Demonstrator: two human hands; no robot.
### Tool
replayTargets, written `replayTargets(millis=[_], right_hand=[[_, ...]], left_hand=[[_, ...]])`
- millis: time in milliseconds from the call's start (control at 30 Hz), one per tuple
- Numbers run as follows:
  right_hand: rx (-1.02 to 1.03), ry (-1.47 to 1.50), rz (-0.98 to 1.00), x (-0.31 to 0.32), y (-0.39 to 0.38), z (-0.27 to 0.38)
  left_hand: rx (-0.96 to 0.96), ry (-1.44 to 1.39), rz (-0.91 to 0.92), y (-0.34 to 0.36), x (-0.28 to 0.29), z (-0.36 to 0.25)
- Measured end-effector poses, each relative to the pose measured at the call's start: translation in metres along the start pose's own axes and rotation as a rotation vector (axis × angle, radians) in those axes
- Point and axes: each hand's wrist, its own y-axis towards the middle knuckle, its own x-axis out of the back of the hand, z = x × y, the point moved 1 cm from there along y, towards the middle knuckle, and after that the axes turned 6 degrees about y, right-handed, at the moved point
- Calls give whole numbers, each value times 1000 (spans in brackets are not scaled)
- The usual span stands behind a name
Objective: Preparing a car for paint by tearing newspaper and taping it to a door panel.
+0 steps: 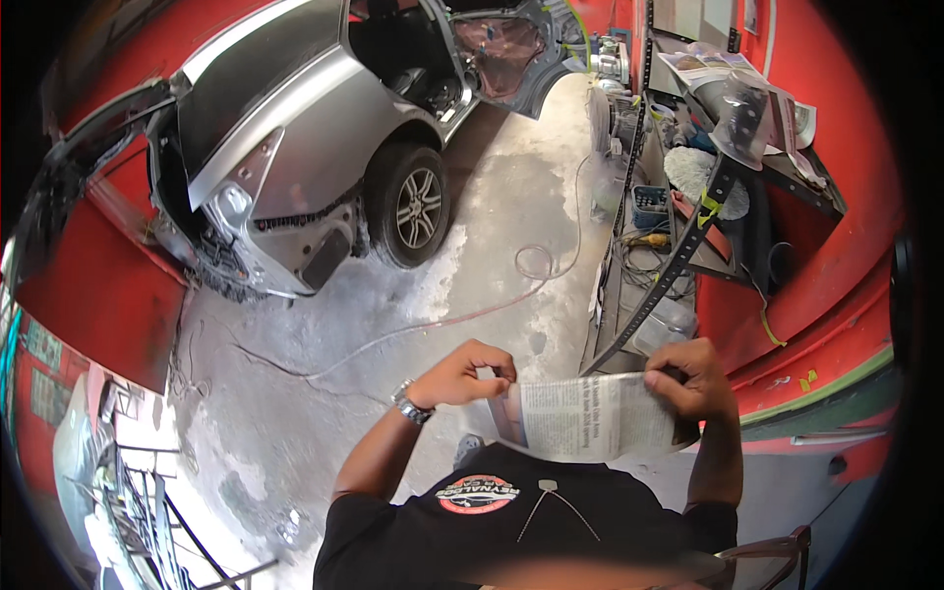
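A sheet of newspaper (pixel 575 418) is stretched between my two hands, close in front of my chest. My left hand (pixel 467 374), with a metal watch on its wrist, pinches the sheet's left end. At the other end, the fingers and thumb of my right hand (pixel 694 382) close on the upper right corner. Printed text runs across the middle of the sheet, and darker picture areas show toward its sides. The paper hangs slightly curved, its lower edge near my black shirt.
A silver car (pixel 324 147) with doors open and rear parts removed stands ahead on the left. A thin hose (pixel 433 324) snakes over the concrete floor (pixel 492 265). On the right, a metal shelf (pixel 678 246) holds tools, cables and more newspaper (pixel 728 69). Metal parts (pixel 147 501) lean at lower left.
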Motion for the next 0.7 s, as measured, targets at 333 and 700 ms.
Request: replayTargets(millis=[333,700], right_hand=[[-59,54,-152,56,-7,-17],[-105,-191,-200,9,41,2]], left_hand=[[247,-235,-116,-74,22,11],[411,-747,-108,-45,8,137]])
